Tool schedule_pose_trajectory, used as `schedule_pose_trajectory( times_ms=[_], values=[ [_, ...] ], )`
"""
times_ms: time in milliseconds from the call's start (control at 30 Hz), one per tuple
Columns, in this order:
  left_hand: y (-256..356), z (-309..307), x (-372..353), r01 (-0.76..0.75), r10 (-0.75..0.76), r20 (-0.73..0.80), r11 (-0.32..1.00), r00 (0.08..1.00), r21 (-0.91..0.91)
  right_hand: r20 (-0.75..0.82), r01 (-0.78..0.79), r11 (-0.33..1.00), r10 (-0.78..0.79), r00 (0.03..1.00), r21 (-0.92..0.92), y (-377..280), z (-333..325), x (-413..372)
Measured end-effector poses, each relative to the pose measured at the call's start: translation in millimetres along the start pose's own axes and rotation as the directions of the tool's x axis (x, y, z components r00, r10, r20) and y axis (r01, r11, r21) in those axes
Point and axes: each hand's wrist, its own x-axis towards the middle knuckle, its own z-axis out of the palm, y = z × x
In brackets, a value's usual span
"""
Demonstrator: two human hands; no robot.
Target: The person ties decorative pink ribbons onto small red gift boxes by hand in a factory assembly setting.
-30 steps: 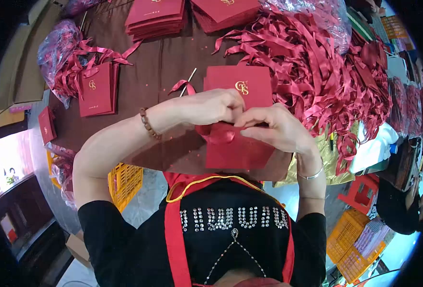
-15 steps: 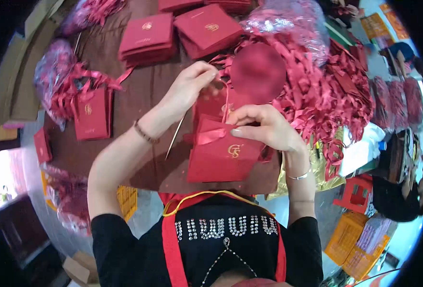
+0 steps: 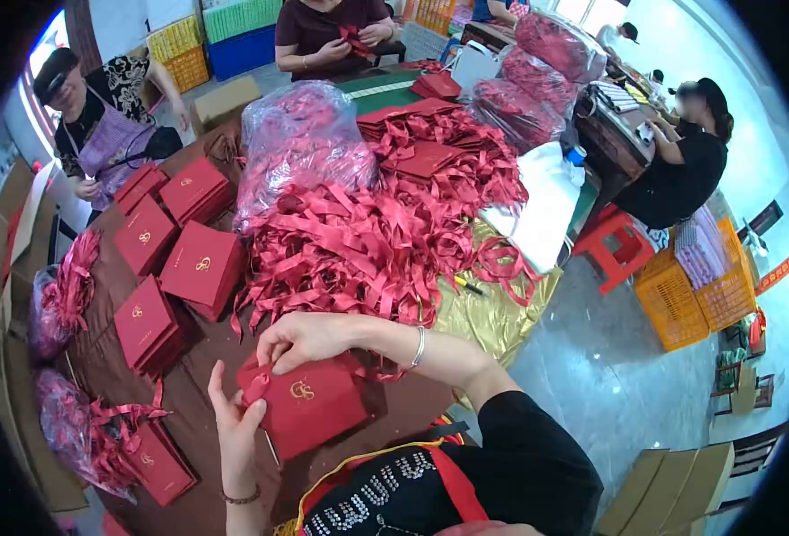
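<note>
Since half a second ago the view has lifted to take in the room. Both hands have drawn in toward the body with the bag, and the left hand, raised before, now sits low.

I note a brown table (image 3: 193,362), heavily loaded. A heap (image 3: 350,250) of red ribbons fills its middle, and I use it as my reference. Beyond the heap stands a clear sack (image 3: 300,134) of more ribbons. A co-worker (image 3: 100,116) stands far left of the heap. Right of the heap a gold sheet (image 3: 492,317) hangs over the table edge. Left of the heap lie stacks (image 3: 202,263) of flat red bags.

The bag (image 3: 309,406) is red with its gold monogram up. It lies tilted on the table, just on the near side of the heap.

The right hand (image 3: 300,338) is between heap and bag, fingertips pinched on the ribbon (image 3: 256,382) at the bag's left corner. The left hand (image 3: 233,424), near-left of the heap, rests against the bag's left edge with fingers straight. I cannot tell whether it grips.
</note>
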Motion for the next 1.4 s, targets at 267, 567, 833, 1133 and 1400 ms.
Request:
schedule_pose_trajectory(
  times_ms=[267,567,833,1133,1400],
  values=[
    [-15,-6,-6,-0.108,0.102,-0.319,0.994,0.942,0.0,-0.125,0.078,0.802,-0.187,0.974,-0.592,10,4,-15],
    [-45,13,9,-0.142,0.047,-0.435,0.972,0.899,-0.187,-0.308,0.137,0.942,-0.234,0.922,-0.305,33,9,-29],
    [-45,17,16,-0.096,0.064,-0.427,0.994,0.902,-0.053,-0.34,0.052,0.933,-0.181,0.923,-0.355,35,10,-37],
    [-54,20,18,-0.128,0.078,-0.414,0.987,0.907,-0.094,-0.401,0.01,0.977,-0.096,0.911,-0.211,46,4,-46],
    [-63,4,11,-0.085,0.078,-0.394,0.996,0.916,0.0,-0.434,-0.132,0.974,0.041,0.9,-0.182,66,-2,-42]
  ],
)
